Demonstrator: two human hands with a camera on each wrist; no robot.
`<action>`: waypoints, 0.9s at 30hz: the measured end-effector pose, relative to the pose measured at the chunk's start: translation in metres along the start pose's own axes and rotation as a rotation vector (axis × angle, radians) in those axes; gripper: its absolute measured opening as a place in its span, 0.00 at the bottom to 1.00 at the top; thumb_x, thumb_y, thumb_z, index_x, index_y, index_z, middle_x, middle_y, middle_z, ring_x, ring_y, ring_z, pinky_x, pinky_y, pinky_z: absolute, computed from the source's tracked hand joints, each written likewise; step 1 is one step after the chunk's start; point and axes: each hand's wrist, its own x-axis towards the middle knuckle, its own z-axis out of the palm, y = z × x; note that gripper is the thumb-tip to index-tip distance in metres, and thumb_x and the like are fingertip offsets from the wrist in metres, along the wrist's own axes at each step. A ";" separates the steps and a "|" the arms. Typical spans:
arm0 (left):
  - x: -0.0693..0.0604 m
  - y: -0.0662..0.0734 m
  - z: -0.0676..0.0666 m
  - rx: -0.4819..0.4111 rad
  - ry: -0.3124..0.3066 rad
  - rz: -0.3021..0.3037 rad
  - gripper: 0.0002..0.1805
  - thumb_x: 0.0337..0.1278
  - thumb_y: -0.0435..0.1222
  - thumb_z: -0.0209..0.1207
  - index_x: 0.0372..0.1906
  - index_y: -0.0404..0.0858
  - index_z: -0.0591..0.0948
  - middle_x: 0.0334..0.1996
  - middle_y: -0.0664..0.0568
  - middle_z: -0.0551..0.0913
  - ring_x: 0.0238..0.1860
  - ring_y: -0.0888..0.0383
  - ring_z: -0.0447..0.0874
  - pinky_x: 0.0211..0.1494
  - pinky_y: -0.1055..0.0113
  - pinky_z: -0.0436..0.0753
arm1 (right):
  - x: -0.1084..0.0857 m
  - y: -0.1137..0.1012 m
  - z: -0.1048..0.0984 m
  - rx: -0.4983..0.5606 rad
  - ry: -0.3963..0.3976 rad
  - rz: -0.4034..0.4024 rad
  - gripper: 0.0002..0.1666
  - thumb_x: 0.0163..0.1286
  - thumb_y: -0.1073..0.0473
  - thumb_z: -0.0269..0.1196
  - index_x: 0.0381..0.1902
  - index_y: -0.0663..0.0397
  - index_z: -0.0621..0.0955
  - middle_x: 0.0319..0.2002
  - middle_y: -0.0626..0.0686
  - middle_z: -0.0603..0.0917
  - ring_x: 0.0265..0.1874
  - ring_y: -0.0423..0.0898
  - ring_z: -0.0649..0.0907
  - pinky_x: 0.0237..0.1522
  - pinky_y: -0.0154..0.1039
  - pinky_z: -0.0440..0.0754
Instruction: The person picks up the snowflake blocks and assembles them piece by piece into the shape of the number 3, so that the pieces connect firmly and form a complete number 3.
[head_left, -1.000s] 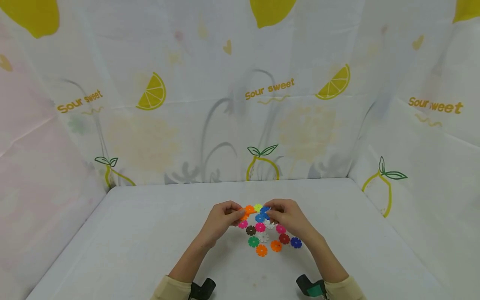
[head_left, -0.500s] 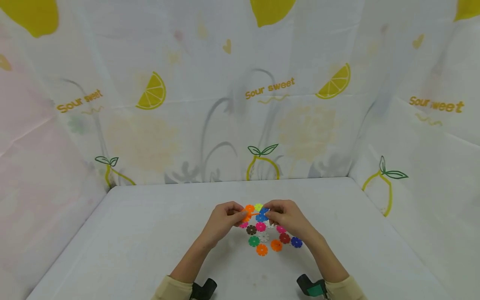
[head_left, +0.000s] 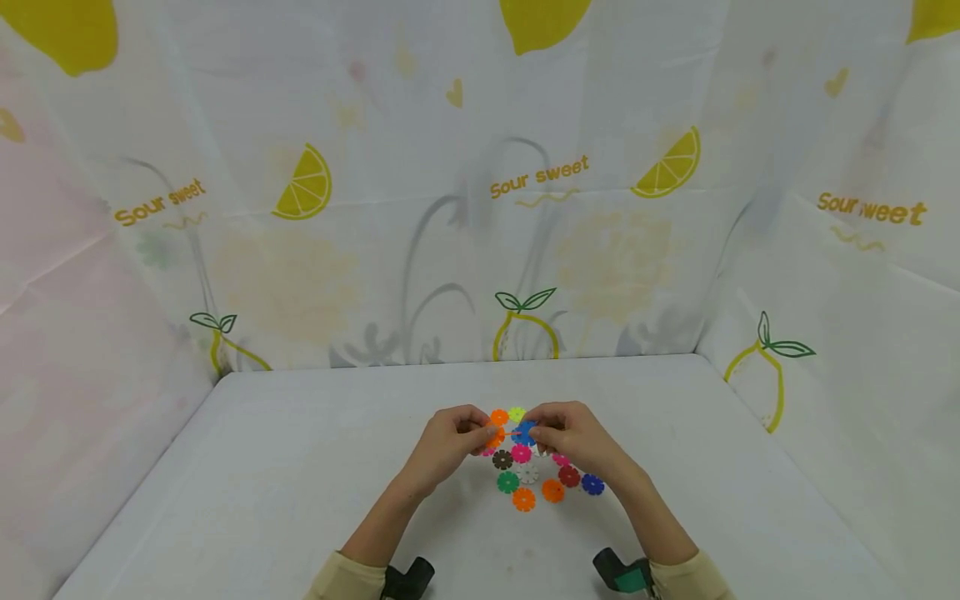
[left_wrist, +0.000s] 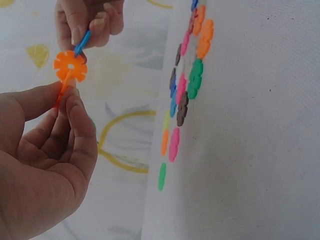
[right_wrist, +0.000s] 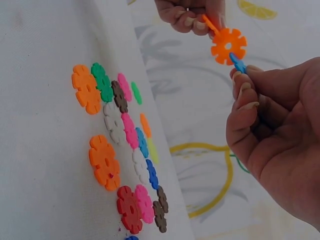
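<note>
Above the table, my left hand [head_left: 450, 446] pinches an orange notched disc [left_wrist: 61, 92], seen edge-on between thumb and fingers. A second orange notched disc [right_wrist: 239, 46] is joined to it at an angle and faces the right wrist camera. My right hand [head_left: 576, 432] pinches a blue notched disc [right_wrist: 238, 64] between thumb and fingertips. The blue disc's edge meets the rim of the second orange disc; whether their slots are engaged I cannot tell. In the left wrist view, the blue disc [left_wrist: 82, 42] is edge-on above the orange one.
Loose notched discs lie on the white table [head_left: 337, 483] below the hands: a green disc [head_left: 507, 482], a red disc [head_left: 569, 476], a dark blue disc [head_left: 593, 484], an orange disc [head_left: 524, 500] and several others. A lemon-printed cloth [head_left: 420, 275] stands behind and at both sides.
My hands have come slightly closer together, bringing the blue disc to the orange pair. The orange pair has turned so one disc shows edge-on. The loose discs have stayed put.
</note>
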 end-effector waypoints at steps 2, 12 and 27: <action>0.000 0.000 0.000 -0.004 0.000 -0.001 0.12 0.64 0.43 0.63 0.39 0.37 0.83 0.28 0.52 0.83 0.31 0.57 0.80 0.45 0.52 0.83 | 0.000 -0.001 0.001 0.003 0.004 0.004 0.14 0.72 0.64 0.60 0.50 0.66 0.82 0.28 0.56 0.82 0.30 0.55 0.82 0.35 0.42 0.86; -0.002 0.004 0.000 0.020 0.018 0.026 0.12 0.63 0.43 0.64 0.37 0.36 0.83 0.27 0.51 0.84 0.31 0.58 0.80 0.43 0.53 0.84 | 0.003 0.001 0.005 0.038 -0.009 -0.005 0.09 0.72 0.65 0.59 0.44 0.63 0.84 0.33 0.65 0.84 0.30 0.60 0.82 0.36 0.42 0.87; -0.001 0.005 0.003 -0.035 0.033 -0.014 0.12 0.64 0.41 0.63 0.40 0.35 0.82 0.31 0.49 0.85 0.34 0.55 0.84 0.44 0.65 0.85 | 0.007 0.007 0.002 0.179 0.133 0.065 0.13 0.71 0.59 0.63 0.44 0.66 0.81 0.33 0.61 0.85 0.34 0.57 0.85 0.37 0.33 0.84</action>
